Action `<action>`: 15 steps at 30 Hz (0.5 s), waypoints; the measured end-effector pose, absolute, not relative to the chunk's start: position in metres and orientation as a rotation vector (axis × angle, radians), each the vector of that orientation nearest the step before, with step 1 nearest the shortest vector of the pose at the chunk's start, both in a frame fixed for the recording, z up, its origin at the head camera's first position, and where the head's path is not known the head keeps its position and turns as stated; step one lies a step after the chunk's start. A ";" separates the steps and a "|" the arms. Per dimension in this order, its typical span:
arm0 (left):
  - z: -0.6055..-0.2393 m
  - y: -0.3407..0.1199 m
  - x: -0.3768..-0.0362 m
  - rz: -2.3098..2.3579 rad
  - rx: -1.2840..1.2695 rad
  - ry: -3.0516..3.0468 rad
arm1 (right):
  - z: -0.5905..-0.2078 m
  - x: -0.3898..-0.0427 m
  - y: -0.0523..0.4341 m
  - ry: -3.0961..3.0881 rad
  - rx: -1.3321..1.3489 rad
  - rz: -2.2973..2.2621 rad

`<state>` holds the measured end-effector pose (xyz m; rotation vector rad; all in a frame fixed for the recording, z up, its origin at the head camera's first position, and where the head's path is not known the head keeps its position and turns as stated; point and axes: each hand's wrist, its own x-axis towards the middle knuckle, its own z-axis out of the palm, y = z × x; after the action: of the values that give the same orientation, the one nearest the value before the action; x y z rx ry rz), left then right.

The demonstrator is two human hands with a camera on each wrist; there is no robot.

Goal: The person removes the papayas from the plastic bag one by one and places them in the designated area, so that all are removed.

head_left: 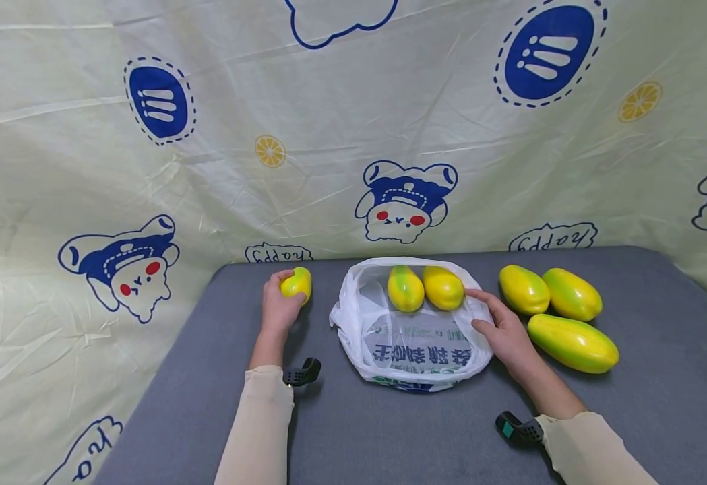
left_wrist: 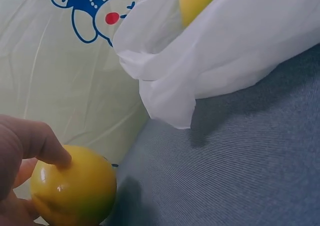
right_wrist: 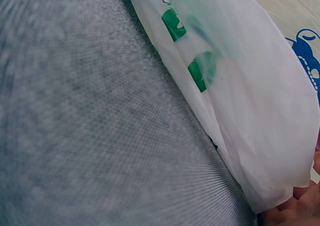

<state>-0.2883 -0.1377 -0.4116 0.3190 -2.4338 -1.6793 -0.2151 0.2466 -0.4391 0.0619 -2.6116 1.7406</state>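
My left hand [head_left: 279, 306] grips a yellow papaya [head_left: 297, 285] at the far left of the table, fingers and thumb around it; the left wrist view shows the same papaya [left_wrist: 75, 186] close up. In the middle lies a white plastic bag [head_left: 353, 350], its mouth spread wide. Two yellow-green papayas, one on the left [head_left: 406, 289] and one on the right [head_left: 444, 288], rest inside at its far side. My right hand [head_left: 505, 333] holds the bag's right rim with thumb and fingers; in the right wrist view the bag [right_wrist: 250, 96] partly hides those fingers.
Right of the bag lie three more papayas: one at the back [head_left: 523, 289], another beside it [head_left: 573, 294] and a longer one [head_left: 573, 343] in front. The grey table [head_left: 389, 438] meets a printed cloth backdrop [head_left: 317, 202] behind.
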 end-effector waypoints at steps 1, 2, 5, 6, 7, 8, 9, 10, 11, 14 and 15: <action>-0.412 -0.138 -0.289 -1.683 0.324 -2.441 | -0.439 -0.215 0.247 -2.615 0.061 1.738; -0.413 -0.138 -0.289 -1.686 0.328 -2.448 | -0.439 -0.215 0.247 -2.618 0.060 1.733; -0.414 -0.138 -0.290 -1.700 0.347 -2.457 | -0.440 -0.216 0.247 -2.625 0.059 1.722; -0.414 -0.138 -0.290 -1.705 0.353 -2.456 | -0.440 -0.216 0.248 -2.626 0.059 1.721; -0.414 -0.138 -0.290 -1.711 0.357 -2.450 | -0.440 -0.216 0.248 -2.627 0.059 1.721; -0.414 -0.138 -0.289 -1.716 0.362 -2.445 | -0.440 -0.216 0.248 -2.629 0.058 1.720; -0.414 -0.137 -0.289 -1.721 0.367 -2.439 | -0.440 -0.216 0.248 -2.631 0.057 1.719; -0.414 -0.137 -0.289 -1.729 0.373 -2.431 | -0.440 -0.216 0.248 -2.633 0.056 1.721; -0.414 -0.137 -0.288 -1.735 0.377 -2.424 | -0.440 -0.215 0.248 -2.634 0.055 1.722; -0.413 -0.136 -0.287 -1.739 0.378 -2.412 | -0.440 -0.215 0.248 -2.638 0.055 1.722; -0.413 -0.135 -0.287 -1.738 0.377 -2.411 | -0.440 -0.215 0.248 -2.639 0.056 1.723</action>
<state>-0.2870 -0.1355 -0.4133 0.3772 -2.4106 -1.7382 -0.2151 0.2478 -0.4399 0.0563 -2.6386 1.7227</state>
